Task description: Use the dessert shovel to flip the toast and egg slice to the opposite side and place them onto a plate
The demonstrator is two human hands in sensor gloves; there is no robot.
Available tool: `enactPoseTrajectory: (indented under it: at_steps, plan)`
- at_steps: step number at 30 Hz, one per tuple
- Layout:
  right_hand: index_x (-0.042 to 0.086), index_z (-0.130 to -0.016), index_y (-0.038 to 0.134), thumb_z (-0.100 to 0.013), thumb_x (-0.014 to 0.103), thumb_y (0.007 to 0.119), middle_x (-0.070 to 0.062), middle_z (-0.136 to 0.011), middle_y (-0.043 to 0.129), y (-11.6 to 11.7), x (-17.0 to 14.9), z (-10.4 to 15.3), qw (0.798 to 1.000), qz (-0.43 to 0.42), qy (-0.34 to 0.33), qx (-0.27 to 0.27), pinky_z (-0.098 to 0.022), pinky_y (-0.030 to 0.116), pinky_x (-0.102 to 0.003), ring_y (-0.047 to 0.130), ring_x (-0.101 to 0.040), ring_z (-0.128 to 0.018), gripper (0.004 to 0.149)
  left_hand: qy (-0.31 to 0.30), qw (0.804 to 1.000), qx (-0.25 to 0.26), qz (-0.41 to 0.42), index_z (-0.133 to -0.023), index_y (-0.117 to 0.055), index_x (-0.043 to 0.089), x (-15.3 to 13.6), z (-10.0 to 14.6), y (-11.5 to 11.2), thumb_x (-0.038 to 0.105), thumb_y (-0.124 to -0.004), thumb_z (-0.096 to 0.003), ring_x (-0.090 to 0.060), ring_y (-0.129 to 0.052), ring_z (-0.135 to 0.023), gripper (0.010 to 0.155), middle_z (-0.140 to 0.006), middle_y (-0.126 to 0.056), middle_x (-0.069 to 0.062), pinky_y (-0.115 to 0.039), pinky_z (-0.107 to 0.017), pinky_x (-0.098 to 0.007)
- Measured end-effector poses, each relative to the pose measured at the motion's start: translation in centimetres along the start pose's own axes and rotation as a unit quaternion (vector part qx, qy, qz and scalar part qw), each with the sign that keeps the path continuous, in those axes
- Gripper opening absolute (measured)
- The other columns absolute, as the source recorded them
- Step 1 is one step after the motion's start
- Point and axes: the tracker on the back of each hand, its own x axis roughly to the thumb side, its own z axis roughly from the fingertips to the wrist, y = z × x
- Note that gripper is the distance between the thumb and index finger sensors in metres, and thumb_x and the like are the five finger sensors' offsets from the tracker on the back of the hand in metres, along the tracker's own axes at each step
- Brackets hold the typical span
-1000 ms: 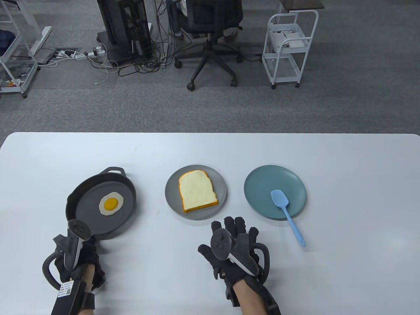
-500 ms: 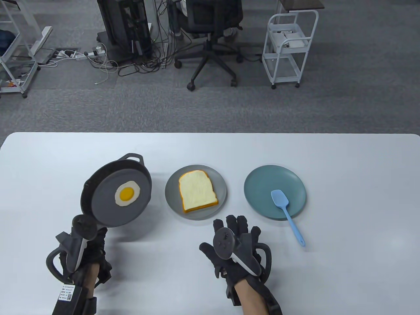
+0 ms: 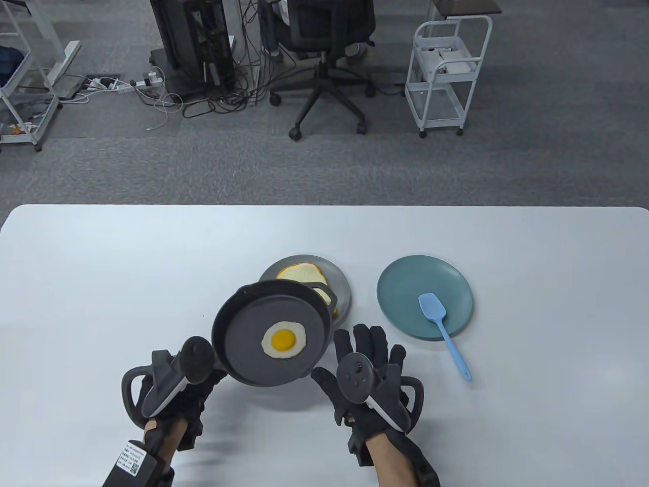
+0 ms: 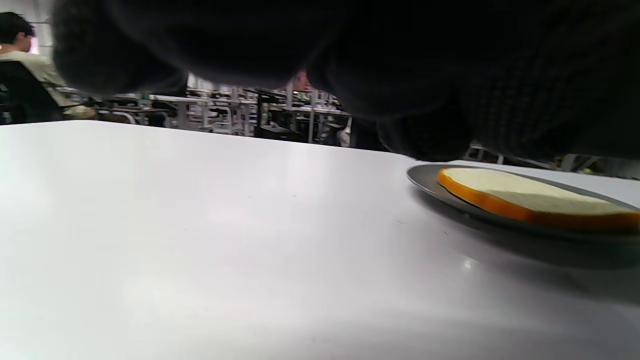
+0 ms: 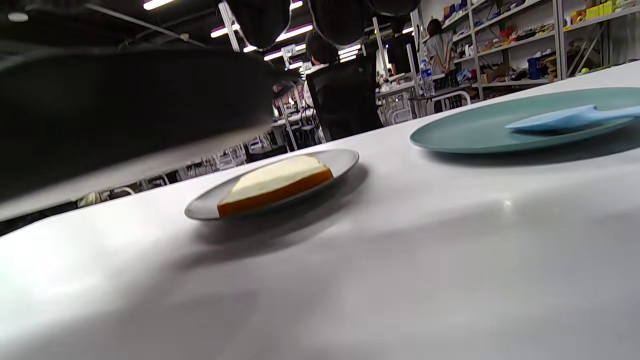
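My left hand [image 3: 187, 393] grips the handle of a black frying pan [image 3: 243, 355] and holds it in the air, above the table in front of the grey plate [image 3: 344, 297]. A fried egg slice [image 3: 284, 340] lies yolk up in the pan. The toast [image 3: 304, 274] lies on the grey plate, partly hidden by the pan; it shows as toast [image 5: 275, 184] in the right wrist view. My right hand [image 3: 370, 375] rests flat on the table beside the pan, fingers spread, holding nothing. A light blue dessert shovel [image 3: 443, 327] lies with its blade on the teal plate [image 3: 405, 284].
The white table [image 3: 101, 264] runs across the view. Beyond its far edge stand an office chair [image 3: 324, 66], a white trolley [image 3: 448, 71] and cables on the carpet. People and shelves show in the background of the right wrist view.
My left hand has lifted the pan with the egg off the table and carried it right, so it now covers part of the toast plate. The right hand has shifted slightly.
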Motion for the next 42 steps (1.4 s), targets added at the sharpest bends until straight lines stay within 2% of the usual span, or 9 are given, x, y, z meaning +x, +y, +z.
enactPoseTrajectory:
  at_steps: [7, 15, 19, 24, 28, 31, 33, 36, 42]
  plan:
    - [0.023, -0.112, 0.049, -0.039, 0.071, 0.060, -0.016, -0.126, 0.044, -0.1, 0.1, 0.0, 1.000, 0.003, -0.002, -0.001, -0.073, 0.030, -0.073, 0.035, -0.045, -0.114, 0.088, -0.109, 0.993, -0.037, -0.026, -0.058, -0.099, 0.037, 2.3, -0.2, -1.5, 0.062, -0.089, -0.0284, -0.012, -0.096, -0.005, 0.040, -0.019, -0.098, 0.016, -0.090, -0.031, -0.037]
    - [0.023, -0.112, 0.049, -0.039, 0.071, 0.059, -0.017, -0.126, 0.044, 0.5, 0.0, -0.2, 0.999, 0.017, 0.005, 0.027, -0.073, 0.030, -0.073, 0.035, -0.046, -0.114, 0.088, -0.170, 0.981, -0.085, -0.030, -0.056, -0.101, 0.037, 3.3, -0.5, -3.0, 0.061, -0.093, -0.0232, -0.013, -0.100, -0.010, 0.041, -0.021, -0.101, 0.016, -0.089, -0.039, -0.040]
    - [0.023, -0.113, 0.049, -0.039, 0.071, 0.060, -0.017, -0.126, 0.044, 0.8, 0.2, -0.2, 0.999, 0.022, 0.003, 0.035, -0.073, 0.030, -0.073, 0.035, -0.046, -0.114, 0.088, -0.175, 0.979, -0.093, -0.038, -0.056, -0.101, 0.036, 3.3, -0.7, -3.5, 0.059, -0.094, -0.0225, -0.015, -0.102, -0.014, 0.041, -0.024, -0.102, 0.015, -0.088, -0.043, -0.041]
    - [0.023, -0.113, 0.049, -0.040, 0.071, 0.060, -0.017, -0.126, 0.044, 1.1, 0.3, -0.2, 0.999, 0.026, 0.001, 0.047, -0.073, 0.030, -0.073, 0.036, -0.046, -0.114, 0.088, -0.171, 0.977, -0.111, -0.069, -0.061, -0.098, 0.038, 3.5, -0.7, -4.2, 0.057, -0.094, -0.0240, -0.016, -0.105, -0.024, 0.042, -0.034, -0.104, 0.013, -0.084, -0.054, -0.046]
    - [0.023, -0.113, 0.049, -0.040, 0.071, 0.059, -0.017, -0.126, 0.044, 1.3, 0.4, -0.3, 0.998, 0.030, 0.002, 0.057, -0.073, 0.030, -0.073, 0.036, -0.046, -0.114, 0.088, -0.163, 0.972, -0.146, -0.090, -0.067, -0.096, 0.038, 3.7, -0.9, -4.9, 0.055, -0.093, -0.0263, -0.017, -0.107, -0.032, 0.044, -0.043, -0.105, 0.013, -0.081, -0.059, -0.049]
    - [0.023, -0.113, 0.049, -0.040, 0.071, 0.060, -0.017, -0.126, 0.044, 1.3, 0.5, -0.2, 0.998, 0.032, 0.002, 0.062, -0.073, 0.030, -0.073, 0.036, -0.046, -0.114, 0.088, -0.146, 0.965, -0.186, -0.110, -0.072, -0.091, 0.040, 3.9, -0.9, -5.5, 0.054, -0.091, -0.0280, -0.020, -0.108, -0.045, 0.047, -0.057, -0.105, 0.010, -0.076, -0.064, -0.051]
    - [0.023, -0.113, 0.049, -0.040, 0.071, 0.060, -0.017, -0.126, 0.044, 1.3, 0.5, -0.2, 0.997, 0.033, 0.002, 0.065, -0.073, 0.030, -0.073, 0.035, -0.046, -0.114, 0.088, -0.140, 0.966, -0.181, -0.120, -0.073, -0.091, 0.039, 4.1, -0.8, -5.4, 0.054, -0.091, -0.0284, -0.022, -0.107, -0.053, 0.047, -0.066, -0.103, 0.007, -0.075, -0.065, -0.051]
    - [0.023, -0.113, 0.048, -0.040, 0.072, 0.059, -0.017, -0.126, 0.043, 1.2, 0.6, -0.2, 0.997, 0.035, 0.001, 0.067, -0.073, 0.030, -0.073, 0.035, -0.046, -0.114, 0.089, -0.136, 0.965, -0.178, -0.134, -0.076, -0.089, 0.038, 4.3, -0.7, -5.3, 0.056, -0.090, -0.0277, -0.022, -0.107, -0.057, 0.051, -0.071, -0.102, 0.007, -0.074, -0.066, -0.051]
    - [0.023, -0.113, 0.048, -0.040, 0.072, 0.059, -0.017, -0.126, 0.042, 1.2, 0.6, -0.2, 0.997, 0.033, 0.002, 0.069, -0.073, 0.030, -0.073, 0.035, -0.046, -0.114, 0.089, -0.139, 0.965, -0.189, -0.116, -0.079, -0.088, 0.035, 3.8, -0.9, -5.3, 0.060, -0.089, -0.0259, -0.023, -0.106, -0.061, 0.059, -0.073, -0.100, 0.007, -0.073, -0.067, -0.052]
